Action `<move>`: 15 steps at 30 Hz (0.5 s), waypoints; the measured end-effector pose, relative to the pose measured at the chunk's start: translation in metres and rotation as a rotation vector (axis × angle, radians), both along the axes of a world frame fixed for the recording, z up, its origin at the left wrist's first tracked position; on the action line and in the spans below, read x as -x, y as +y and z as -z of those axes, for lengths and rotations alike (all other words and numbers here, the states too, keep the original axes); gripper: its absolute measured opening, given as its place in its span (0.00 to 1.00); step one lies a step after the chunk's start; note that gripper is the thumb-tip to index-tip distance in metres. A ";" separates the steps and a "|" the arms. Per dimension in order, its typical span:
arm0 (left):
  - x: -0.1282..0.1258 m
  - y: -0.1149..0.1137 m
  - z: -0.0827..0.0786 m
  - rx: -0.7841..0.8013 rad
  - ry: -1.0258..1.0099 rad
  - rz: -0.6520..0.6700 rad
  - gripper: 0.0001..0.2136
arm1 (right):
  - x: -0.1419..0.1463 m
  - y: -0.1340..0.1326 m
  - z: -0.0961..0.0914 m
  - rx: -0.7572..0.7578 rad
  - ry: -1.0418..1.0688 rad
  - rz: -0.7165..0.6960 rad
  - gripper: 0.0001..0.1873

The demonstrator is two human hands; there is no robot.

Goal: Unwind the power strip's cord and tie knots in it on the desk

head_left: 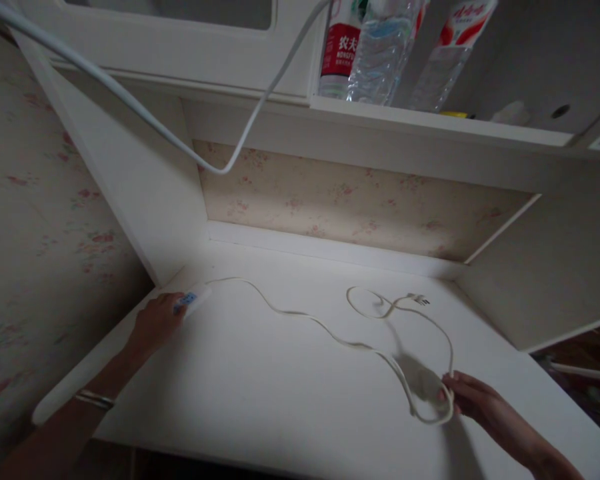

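Left hand (159, 321): outstretched, clamped on white block (198, 301) near tabletop's (280, 380) left edge
Right hand (474, 395): pinching cord (310, 317) toward front-right corner

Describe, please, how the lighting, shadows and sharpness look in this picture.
Head view: dim, uneven light, darkest below the front edge of the white desk; head view: soft shadows on the desk near the right hand; head view: highlights on the clear bottles; head view: blur on the pale object in the left hand, its blue label unreadable.
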State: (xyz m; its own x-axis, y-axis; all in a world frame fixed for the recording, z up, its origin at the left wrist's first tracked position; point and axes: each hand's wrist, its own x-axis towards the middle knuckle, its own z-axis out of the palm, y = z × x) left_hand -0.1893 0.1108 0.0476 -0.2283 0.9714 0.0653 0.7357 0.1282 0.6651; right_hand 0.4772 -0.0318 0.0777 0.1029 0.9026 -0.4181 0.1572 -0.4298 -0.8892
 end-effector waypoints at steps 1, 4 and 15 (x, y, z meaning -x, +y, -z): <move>-0.015 -0.003 -0.004 -0.085 0.046 0.025 0.15 | 0.012 -0.003 -0.007 0.028 -0.016 -0.083 0.17; -0.076 -0.019 -0.015 -0.224 -0.108 0.234 0.09 | 0.050 -0.006 -0.023 0.101 -0.051 -0.337 0.19; -0.289 -0.074 -0.016 0.480 -1.134 0.515 0.19 | 0.198 0.016 -0.021 -0.292 -1.039 -0.765 0.11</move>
